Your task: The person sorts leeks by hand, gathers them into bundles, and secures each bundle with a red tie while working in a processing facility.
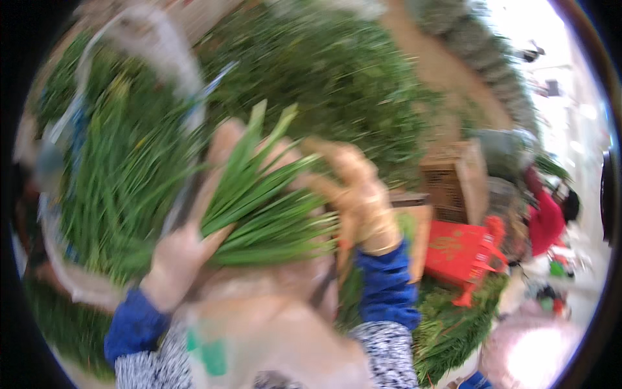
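Note:
My left hand [178,262] is closed round a bunch of chives [259,223], with the thumb lying across the leaves. The flat green leaves fan out in front of me, their paler ends to the right. Beside those ends is my right hand [359,194] in a yellowish glove, blurred, its fingers apart and curved toward the bunch. Whether they touch it I cannot tell. On the left, a large whitish bag [84,292] stands open, filled with more long green leaves [116,194]. Below the bunch, a pale, blurred covering [272,330] spreads over my front.
A big heap of greens [324,71] lies at the far side. To the right stand a brown crate [453,185] and a red stool [457,249], with more greens [453,324] below it. A person in a red top [544,220] is at the far right.

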A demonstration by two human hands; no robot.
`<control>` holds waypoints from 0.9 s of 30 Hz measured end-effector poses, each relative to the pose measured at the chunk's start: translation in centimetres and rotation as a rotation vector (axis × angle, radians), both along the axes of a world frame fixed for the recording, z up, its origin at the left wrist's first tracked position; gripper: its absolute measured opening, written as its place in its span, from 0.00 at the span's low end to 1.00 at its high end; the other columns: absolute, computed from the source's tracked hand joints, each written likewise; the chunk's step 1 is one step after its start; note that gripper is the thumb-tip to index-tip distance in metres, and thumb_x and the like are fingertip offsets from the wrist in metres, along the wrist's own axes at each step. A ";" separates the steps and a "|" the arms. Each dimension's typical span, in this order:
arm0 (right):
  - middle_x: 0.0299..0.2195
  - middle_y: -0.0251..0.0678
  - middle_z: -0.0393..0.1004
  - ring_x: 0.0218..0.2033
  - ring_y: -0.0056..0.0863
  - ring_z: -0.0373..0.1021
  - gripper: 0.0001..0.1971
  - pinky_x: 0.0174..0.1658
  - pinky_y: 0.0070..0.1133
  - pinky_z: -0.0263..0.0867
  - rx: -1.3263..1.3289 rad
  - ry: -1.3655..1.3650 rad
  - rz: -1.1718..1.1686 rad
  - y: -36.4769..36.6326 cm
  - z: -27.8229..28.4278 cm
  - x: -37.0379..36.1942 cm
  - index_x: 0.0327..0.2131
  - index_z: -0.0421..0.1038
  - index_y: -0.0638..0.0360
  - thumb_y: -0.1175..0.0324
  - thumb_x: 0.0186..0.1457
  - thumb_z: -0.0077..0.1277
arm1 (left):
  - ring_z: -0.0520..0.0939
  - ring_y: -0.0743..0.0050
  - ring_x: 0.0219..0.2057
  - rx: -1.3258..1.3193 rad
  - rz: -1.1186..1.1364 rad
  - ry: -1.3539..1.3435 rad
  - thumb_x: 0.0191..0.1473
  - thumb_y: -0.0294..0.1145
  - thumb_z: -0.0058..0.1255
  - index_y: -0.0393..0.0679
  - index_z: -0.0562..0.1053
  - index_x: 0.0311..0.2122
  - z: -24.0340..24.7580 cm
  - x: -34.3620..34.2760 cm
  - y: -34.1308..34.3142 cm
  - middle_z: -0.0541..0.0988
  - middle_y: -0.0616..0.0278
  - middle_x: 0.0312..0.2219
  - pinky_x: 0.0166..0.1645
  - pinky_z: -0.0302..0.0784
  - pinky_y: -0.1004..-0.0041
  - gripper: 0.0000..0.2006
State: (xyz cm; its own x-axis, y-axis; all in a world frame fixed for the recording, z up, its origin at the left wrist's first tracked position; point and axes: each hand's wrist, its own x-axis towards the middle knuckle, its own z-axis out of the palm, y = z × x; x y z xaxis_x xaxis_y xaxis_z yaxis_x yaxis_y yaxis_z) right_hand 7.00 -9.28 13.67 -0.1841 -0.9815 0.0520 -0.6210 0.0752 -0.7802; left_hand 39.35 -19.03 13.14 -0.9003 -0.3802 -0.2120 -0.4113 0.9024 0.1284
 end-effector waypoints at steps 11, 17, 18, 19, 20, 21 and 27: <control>0.27 0.35 0.71 0.31 0.35 0.71 0.24 0.39 0.31 0.66 -0.140 0.733 0.231 -5.9 -1.7 2.4 0.51 0.67 0.53 0.67 0.48 0.54 | 0.77 0.50 0.23 -0.013 0.063 -0.071 0.43 0.15 0.48 0.70 0.62 0.62 -2.5 1.6 0.8 0.68 0.49 0.30 0.25 0.73 0.59 0.42; 0.20 0.33 0.71 0.27 0.32 0.73 0.10 0.31 0.29 0.68 -0.060 0.861 0.290 -7.6 -0.2 1.4 0.39 0.71 0.50 0.69 0.51 0.51 | 0.78 0.53 0.23 -0.059 0.103 0.072 0.46 0.19 0.47 0.67 0.67 0.58 -2.6 3.4 0.6 0.71 0.50 0.35 0.26 0.75 0.61 0.34; 0.19 0.34 0.71 0.26 0.30 0.73 0.07 0.27 0.27 0.68 -0.029 0.889 0.233 -8.0 -0.2 0.7 0.35 0.72 0.48 0.70 0.51 0.51 | 0.78 0.51 0.24 0.016 0.105 0.140 0.45 0.17 0.47 0.65 0.66 0.60 -2.1 3.2 0.2 0.71 0.48 0.37 0.27 0.75 0.60 0.36; 0.21 0.32 0.72 0.25 0.28 0.71 0.05 0.26 0.26 0.67 -0.233 0.857 0.050 -8.0 0.3 -1.6 0.32 0.73 0.49 0.71 0.50 0.52 | 0.78 0.49 0.25 0.101 0.124 0.180 0.44 0.15 0.46 0.62 0.66 0.61 -1.6 3.7 0.1 0.72 0.46 0.39 0.29 0.76 0.60 0.37; 0.22 0.31 0.72 0.23 0.26 0.69 0.03 0.26 0.25 0.67 -0.428 0.829 -0.131 -7.1 2.0 -4.0 0.29 0.73 0.50 0.72 0.48 0.54 | 0.78 0.50 0.25 0.114 0.124 0.203 0.44 0.15 0.46 0.60 0.66 0.60 -1.6 3.3 0.0 0.72 0.45 0.41 0.30 0.77 0.60 0.36; 0.29 0.32 0.74 0.30 0.25 0.70 0.08 0.35 0.27 0.67 -0.227 0.285 -0.428 -4.8 3.8 -7.6 0.37 0.72 0.56 0.68 0.54 0.52 | 0.79 0.50 0.25 0.128 0.120 0.223 0.44 0.16 0.45 0.58 0.67 0.60 -1.3 3.2 0.0 0.72 0.45 0.42 0.31 0.77 0.60 0.36; 0.47 0.41 0.75 0.47 0.28 0.71 0.32 0.51 0.24 0.66 0.256 -0.167 -0.403 2.9 -3.4 -9.1 0.63 0.58 0.59 0.62 0.56 0.55 | 0.77 0.55 0.22 0.090 0.129 0.070 0.47 0.24 0.49 0.65 0.63 0.63 -1.1 1.9 0.4 0.70 0.48 0.36 0.28 0.76 0.61 0.36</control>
